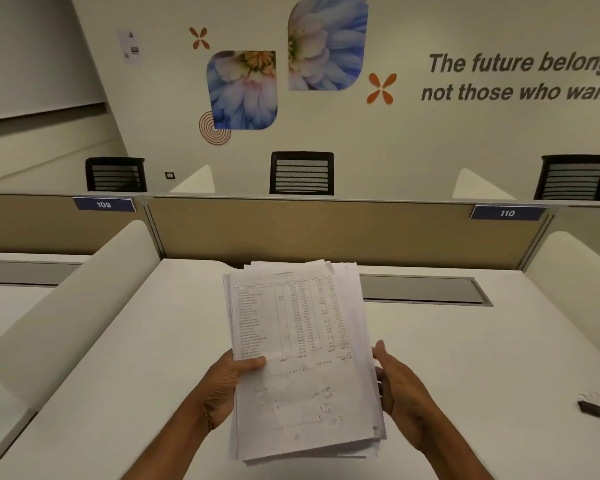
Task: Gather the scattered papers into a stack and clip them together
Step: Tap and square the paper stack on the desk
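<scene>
Paper, a loose uneven stack of white printed sheets (303, 358), is light, floppy and slippery; left hand (222, 389) pinches its nine-o'clock edge, right hand (400, 389) lies open-palmed against its three-o'clock edge. Small black binder clip (591, 405) sits further out at three o'clock.

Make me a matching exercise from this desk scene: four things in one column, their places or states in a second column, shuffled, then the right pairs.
Things:
1. stack of papers
2. binder clip
3. left hand
4. right hand

Places or states:
A. lies alone on the desk, far right
B. thumb on top of the top sheet, at its left edge
C. held between both hands, edges uneven, not clipped
D. against the pile's right edge

Pairs: 1-C, 2-A, 3-B, 4-D
</scene>
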Demonstrator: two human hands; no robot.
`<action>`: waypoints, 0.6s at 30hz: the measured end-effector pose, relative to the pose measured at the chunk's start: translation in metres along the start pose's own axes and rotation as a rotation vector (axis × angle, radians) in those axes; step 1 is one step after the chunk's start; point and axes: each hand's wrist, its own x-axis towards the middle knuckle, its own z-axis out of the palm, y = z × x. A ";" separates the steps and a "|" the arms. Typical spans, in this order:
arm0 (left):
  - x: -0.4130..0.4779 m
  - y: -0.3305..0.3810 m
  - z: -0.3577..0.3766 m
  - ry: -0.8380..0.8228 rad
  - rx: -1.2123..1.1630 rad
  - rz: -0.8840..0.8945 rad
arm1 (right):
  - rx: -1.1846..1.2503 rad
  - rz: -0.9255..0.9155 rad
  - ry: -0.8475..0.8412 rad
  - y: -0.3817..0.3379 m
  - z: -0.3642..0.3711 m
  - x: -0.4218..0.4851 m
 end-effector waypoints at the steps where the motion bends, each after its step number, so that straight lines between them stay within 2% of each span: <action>1: 0.003 0.000 -0.002 -0.007 0.005 0.002 | -0.016 -0.019 -0.022 -0.001 0.002 0.004; 5: 0.015 0.000 -0.007 -0.039 0.056 0.035 | -0.096 -0.117 -0.080 -0.002 0.017 0.017; 11: 0.030 0.001 -0.003 -0.014 0.194 0.102 | -0.089 -0.229 0.158 0.010 0.043 0.033; 15: 0.035 -0.010 0.001 0.025 0.220 0.097 | -0.080 -0.229 0.203 0.027 0.040 0.038; 18: 0.035 -0.022 0.002 0.054 0.221 0.096 | -0.087 -0.222 0.171 0.037 0.034 0.037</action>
